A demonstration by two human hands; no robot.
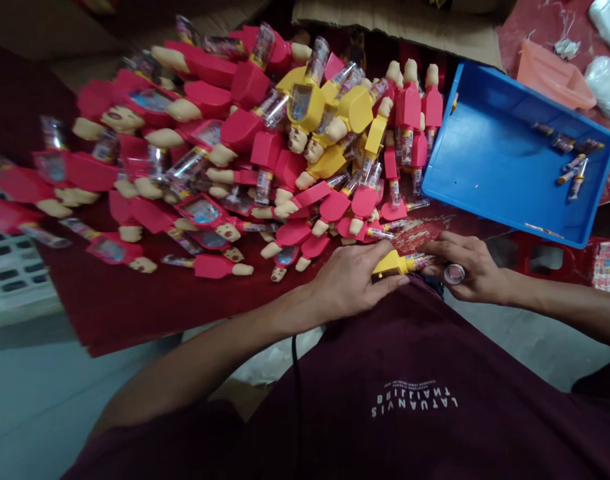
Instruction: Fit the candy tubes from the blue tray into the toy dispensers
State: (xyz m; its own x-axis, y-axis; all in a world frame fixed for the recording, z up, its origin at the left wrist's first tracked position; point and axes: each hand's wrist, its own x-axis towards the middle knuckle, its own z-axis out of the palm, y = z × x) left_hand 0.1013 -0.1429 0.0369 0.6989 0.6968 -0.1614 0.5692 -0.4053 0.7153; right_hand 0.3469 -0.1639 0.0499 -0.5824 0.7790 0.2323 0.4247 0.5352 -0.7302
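Close to my body, my left hand (352,280) is closed around a yellow toy (389,263), its thumb along the near side. A clear tube (417,261) with a printed label sticks out of the toy to the right. My right hand (462,260) has its fingers at the far end of that tube. It also holds a second tube (455,274), whose round pinkish end faces up. Beyond both hands lies a heap of red toys (249,83) with beige animal heads and clear tubes. A few yellow toys (357,110) lie among them.
At the right stands a blue tray (509,153) with several small tubes (575,170) inside. Behind it are an orange container (555,73) and clear plastic bags (605,87). A cardboard box flap (399,27) borders the heap. A white crate (15,267) sits at far left.
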